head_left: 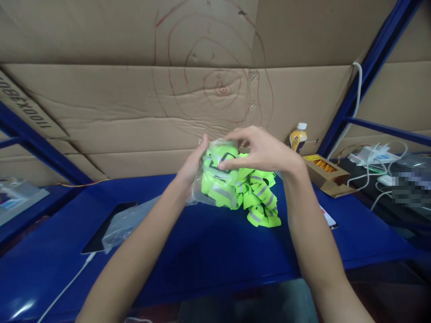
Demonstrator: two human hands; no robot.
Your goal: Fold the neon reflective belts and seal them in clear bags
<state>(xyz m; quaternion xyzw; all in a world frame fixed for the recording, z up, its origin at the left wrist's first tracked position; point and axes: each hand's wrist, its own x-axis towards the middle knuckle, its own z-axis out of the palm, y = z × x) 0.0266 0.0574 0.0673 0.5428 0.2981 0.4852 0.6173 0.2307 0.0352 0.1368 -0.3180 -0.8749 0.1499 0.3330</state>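
Between my hands, above the blue tabletop, is a clear plastic bag (218,188) with a folded neon-yellow reflective strap bundle and a black buckle inside. My left hand (193,163) grips the bag's left side, thumb up along its edge. From the right, my right hand (261,148) curls over the bag's top, its thumb pressing on the front near the buckle; some fingers are hidden behind. Just right of the bag, a loose heap of neon-yellow straps (262,197) with grey reflective stripes lies on the table.
Left on the blue table (208,251) lies a dark flat tablet (97,237) with clear plastic bags (128,222) over it and a white cable. A small bottle (298,137), an open cardboard box (325,172) and a phone (329,218) are at right. Cardboard (117,98) stands behind.
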